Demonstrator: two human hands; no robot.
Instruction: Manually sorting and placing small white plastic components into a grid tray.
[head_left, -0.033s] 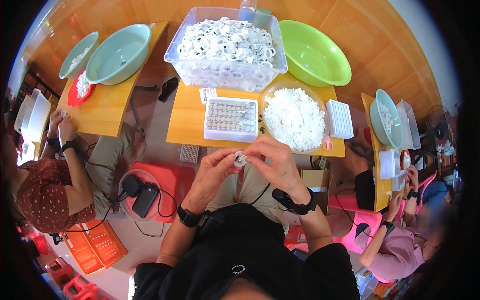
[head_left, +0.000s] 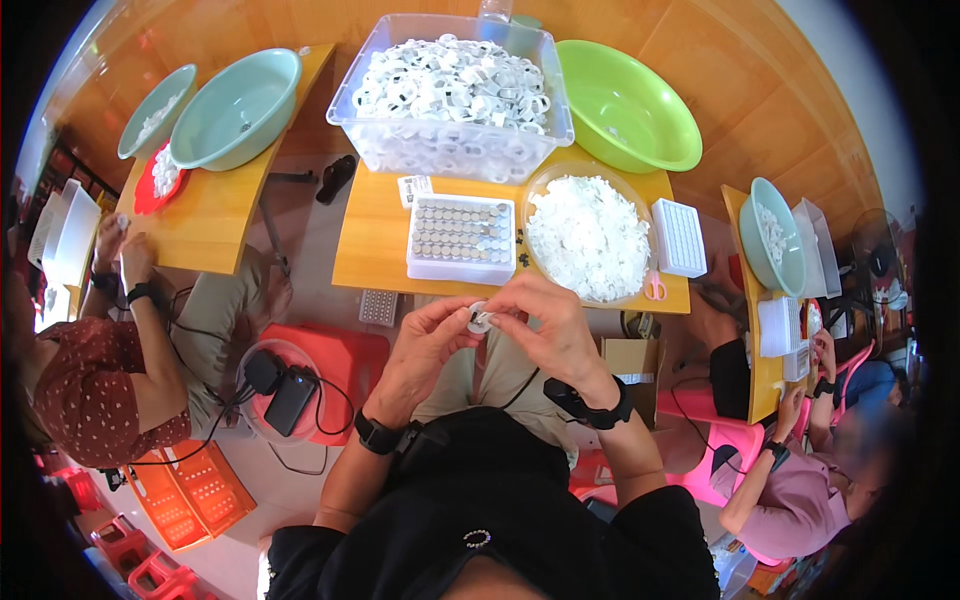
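Observation:
In front of my lap, below the table's near edge, my left hand (head_left: 432,335) pinches a small white ring-shaped plastic part (head_left: 477,323) with a dark spot inside. The closed thumb and fingers of my right hand (head_left: 545,322) press on the part's right side. Whether they also hold a smaller piece is too fine to make out. Beyond my hands stands a white tray (head_left: 460,270) with rows of round grey discs. To its right, a shallow clear bowl (head_left: 536,262) is heaped with small white pieces (head_left: 590,235).
At the table's back are a clear bin (head_left: 440,150) of white rings and a green basin (head_left: 640,120). A white grid tray (head_left: 680,238) and pink scissors (head_left: 655,287) lie right. Co-workers sit at side tables; a red stool (head_left: 350,375) with black devices stands left.

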